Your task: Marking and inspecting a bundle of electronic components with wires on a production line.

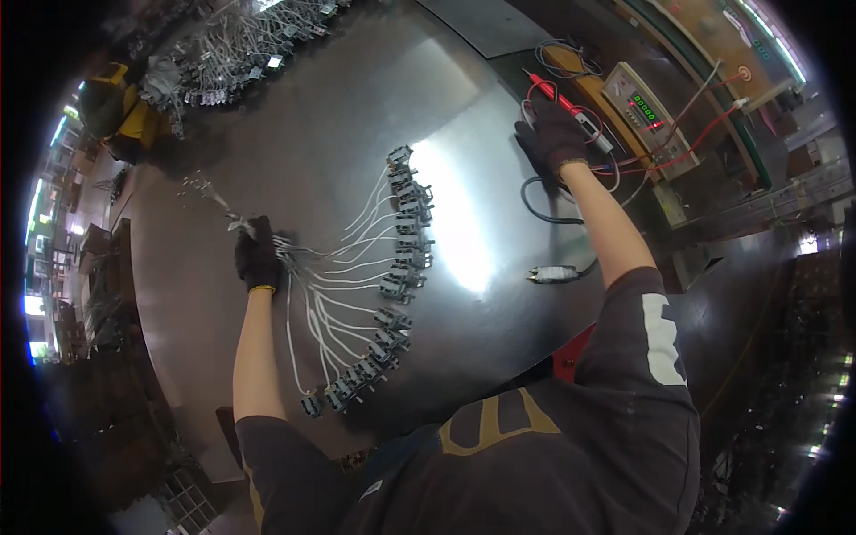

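My left hand [258,253], in a dark glove, is closed round a bundle of thin grey-white wires [343,276] at the left of the metal table. Loose wire ends [207,190] stick out past its far side. From the hand the wires fan right to a curved row of small dark connectors [410,223] lying on the table. My right hand [557,138], also gloved, is at the far right beside a red test probe [555,93], its thumb spread from the fingers. The fingertips are partly hidden, and whether they touch the probe is unclear.
A bench meter [649,116] with a lit green display stands at the right, with red leads running to it. A plug-like connector [553,275] on a dark cable lies at the table's right. A heap of wired parts [236,53] is at the far left.
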`<state>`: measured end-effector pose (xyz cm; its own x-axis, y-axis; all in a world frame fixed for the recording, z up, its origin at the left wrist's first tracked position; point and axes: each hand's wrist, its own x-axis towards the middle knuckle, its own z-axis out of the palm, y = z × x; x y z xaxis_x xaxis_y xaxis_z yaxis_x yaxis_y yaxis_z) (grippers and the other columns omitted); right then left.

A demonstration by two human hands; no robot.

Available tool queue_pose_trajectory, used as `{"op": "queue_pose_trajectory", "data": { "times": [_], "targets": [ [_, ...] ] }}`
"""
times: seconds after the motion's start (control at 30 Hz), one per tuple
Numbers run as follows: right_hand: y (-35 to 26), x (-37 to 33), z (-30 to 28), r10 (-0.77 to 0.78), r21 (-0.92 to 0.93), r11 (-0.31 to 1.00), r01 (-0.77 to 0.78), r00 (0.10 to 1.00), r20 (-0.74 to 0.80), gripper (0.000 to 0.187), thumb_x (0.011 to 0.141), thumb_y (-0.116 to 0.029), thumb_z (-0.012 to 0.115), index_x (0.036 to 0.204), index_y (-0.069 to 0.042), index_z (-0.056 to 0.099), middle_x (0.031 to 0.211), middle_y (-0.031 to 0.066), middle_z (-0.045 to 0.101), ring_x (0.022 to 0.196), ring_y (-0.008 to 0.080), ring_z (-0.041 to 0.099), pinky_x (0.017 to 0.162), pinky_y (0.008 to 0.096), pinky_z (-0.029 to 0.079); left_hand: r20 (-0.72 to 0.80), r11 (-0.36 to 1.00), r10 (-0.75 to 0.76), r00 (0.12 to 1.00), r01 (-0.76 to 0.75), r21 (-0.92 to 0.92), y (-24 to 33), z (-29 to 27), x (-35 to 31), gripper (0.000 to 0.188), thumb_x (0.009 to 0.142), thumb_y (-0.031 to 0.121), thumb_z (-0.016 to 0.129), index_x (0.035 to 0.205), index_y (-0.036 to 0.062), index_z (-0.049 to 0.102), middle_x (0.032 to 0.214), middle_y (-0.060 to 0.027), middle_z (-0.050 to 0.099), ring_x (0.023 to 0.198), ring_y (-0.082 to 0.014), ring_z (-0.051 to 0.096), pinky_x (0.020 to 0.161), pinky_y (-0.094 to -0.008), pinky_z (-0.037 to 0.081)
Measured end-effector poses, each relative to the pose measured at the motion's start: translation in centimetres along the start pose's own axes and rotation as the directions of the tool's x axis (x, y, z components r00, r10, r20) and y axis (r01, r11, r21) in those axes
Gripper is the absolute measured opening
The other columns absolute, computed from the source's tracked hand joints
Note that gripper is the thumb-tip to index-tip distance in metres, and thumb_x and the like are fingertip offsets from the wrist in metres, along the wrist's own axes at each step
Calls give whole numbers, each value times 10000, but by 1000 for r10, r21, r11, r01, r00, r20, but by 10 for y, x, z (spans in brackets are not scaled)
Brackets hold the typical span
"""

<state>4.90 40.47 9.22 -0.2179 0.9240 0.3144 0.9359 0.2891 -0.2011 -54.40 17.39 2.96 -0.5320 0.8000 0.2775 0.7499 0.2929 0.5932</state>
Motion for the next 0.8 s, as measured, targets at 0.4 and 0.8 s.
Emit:
{"op": "queue_pose_trajectory", "data": {
  "times": [0.4, 0.8],
  "targets": [
    [-154, -288, -108, -237, 341, 877, 337, 923, -303, 180, 913, -112, 767, 1079, -66, 716, 1017, 172, 727, 922, 290, 735, 771, 411, 604, 119, 942, -103, 988, 135, -308, 3, 1, 0, 530, 1052, 532, 566, 1035, 34, 747, 939, -162, 749, 895, -327, 717, 819, -462, 542],
    [-253, -262, -175, -148, 882, 415, 224, 973, -178, 479, 946, -272, 745, 1313, 30, 681, 1282, 225, 717, 1249, 365, 675, 1077, 456, 525, -227, 793, 408, 884, -467, -392, 255, -183, -117, 906, 842, -13, 802, 1648, 42, 390, 849, -21, 701, 697, -94, 594, 674, -273, 523]
  ]
}}
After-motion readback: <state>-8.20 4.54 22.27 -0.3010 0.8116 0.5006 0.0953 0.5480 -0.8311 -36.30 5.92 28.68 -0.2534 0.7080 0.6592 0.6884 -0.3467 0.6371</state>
